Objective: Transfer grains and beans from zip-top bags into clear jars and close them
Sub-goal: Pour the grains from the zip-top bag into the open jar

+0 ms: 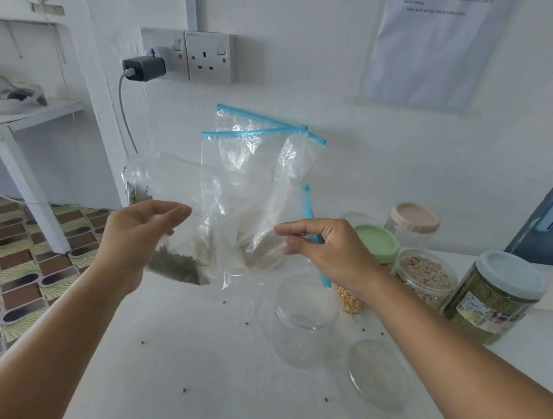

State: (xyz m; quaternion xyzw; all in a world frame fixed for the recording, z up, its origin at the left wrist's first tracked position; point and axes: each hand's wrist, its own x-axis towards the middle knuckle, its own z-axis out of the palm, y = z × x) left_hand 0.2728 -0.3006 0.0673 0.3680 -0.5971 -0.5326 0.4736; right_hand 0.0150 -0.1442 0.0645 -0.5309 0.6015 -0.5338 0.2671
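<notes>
Hands [230, 238] hold clear bags [247, 178]; wall notice [435, 44] unreadable.

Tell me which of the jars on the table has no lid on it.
The empty clear jar nearest the person, in front of the others. Its flat clear lid lies beside it on the table; the other jars wear coloured lids.

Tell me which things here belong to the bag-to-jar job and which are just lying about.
Part of the job:
- zip-top bags, held up by the left hand and right hand
- empty clear jar and its loose clear lid
- filled jars: green-lidded, pink-lidded, blue-lidded, open oats jar

Just lying about:
- charger in the wall socket
- paper notice
- side shelf
</notes>
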